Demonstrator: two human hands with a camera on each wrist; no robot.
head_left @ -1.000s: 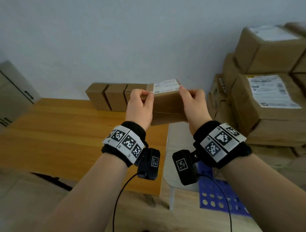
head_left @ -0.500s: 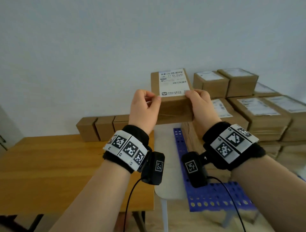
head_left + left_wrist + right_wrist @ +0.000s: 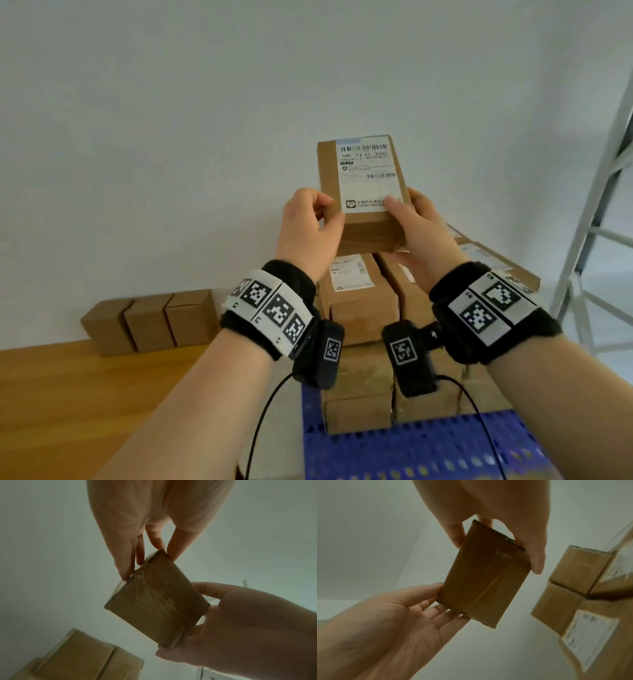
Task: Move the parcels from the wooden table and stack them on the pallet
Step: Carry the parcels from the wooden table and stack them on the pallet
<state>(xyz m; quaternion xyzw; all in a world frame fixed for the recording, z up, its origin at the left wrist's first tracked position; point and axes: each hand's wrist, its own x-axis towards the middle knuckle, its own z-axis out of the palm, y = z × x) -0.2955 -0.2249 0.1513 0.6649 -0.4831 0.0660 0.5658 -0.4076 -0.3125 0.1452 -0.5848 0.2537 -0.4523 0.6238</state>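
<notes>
Raised higher now, parcel [image 3: 363, 192] sits gripped between left hand [image 3: 306, 229] and right hand [image 3: 419, 229], above stack [image 3: 359, 301] on pallet [image 3: 421, 452].

The head view is evenly bright and soft, bending at the frame edges; both wrist views are dim, greenish and backlit.

Stacked parcels [image 3: 359, 298] sat on pallet [image 3: 428, 452]; table [image 3: 85, 394] left of pallet, three boxes [image 3: 150, 322] at its back edge; held parcel [image 3: 363, 192] above the stack, ladder frame [image 3: 589, 233] right.
</notes>
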